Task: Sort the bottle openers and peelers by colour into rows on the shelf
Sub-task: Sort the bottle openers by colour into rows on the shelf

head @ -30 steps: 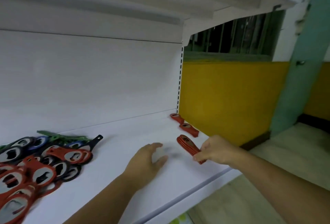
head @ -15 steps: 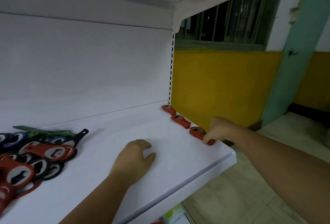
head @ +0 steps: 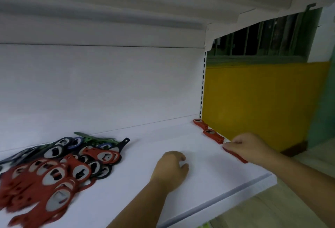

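A red opener [head: 235,155] lies at the right edge of the shelf [head: 208,197], pinched by the right hand [head: 251,148], seemingly to extend the row with the two red ones [head: 212,135] beyond, while the left hand [head: 170,170] rests loosely curled and empty between that row and the mixed pile [head: 54,169].

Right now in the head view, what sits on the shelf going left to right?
mixed opener pile → left hand, resting on the shelf → rear red opener → second red opener → right hand, gripping a third red stack at the shelf's right edge.
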